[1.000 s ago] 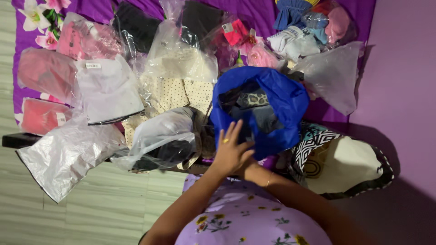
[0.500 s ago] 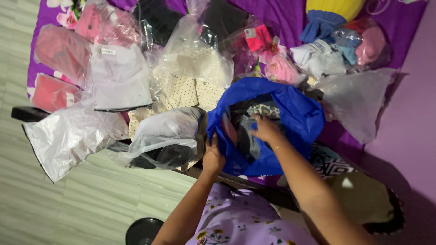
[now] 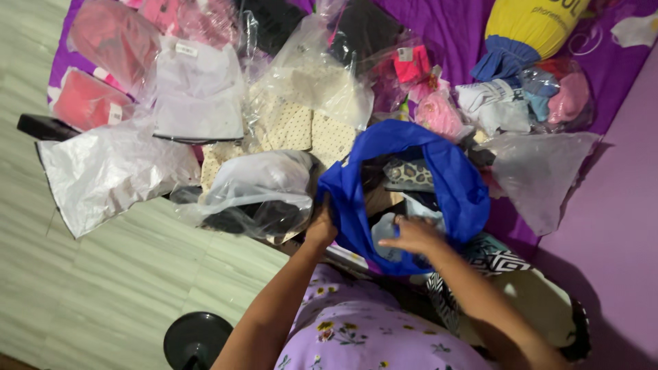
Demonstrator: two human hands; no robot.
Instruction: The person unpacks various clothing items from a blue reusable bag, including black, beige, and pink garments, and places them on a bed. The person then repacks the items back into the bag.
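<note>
Reaching forward from the lower edge of the view, both bare forearms meet at a blue fabric bag (image 3: 445, 178) that stands open on the purple bedspread (image 3: 445, 27). The left hand (image 3: 321, 225) is raised at the wrist, its fingers closed on the bag's near-left rim and holding that edge up. The right hand (image 3: 413, 235) lies palm down over the bag's mouth, fingers (image 3: 388, 243) loosely spread and pointing left, resting on the pale folded clothing (image 3: 387, 229) inside; whether they grip it cannot be told. A leopard-print garment (image 3: 409, 171) shows deeper in the bag. Just left of the bag lies a clear plastic packet (image 3: 257, 192) of dark clothing; to the right lies an empty clear bag (image 3: 541, 171). A black-and-white patterned bag (image 3: 493, 257) sits beneath the right forearm.
</note>
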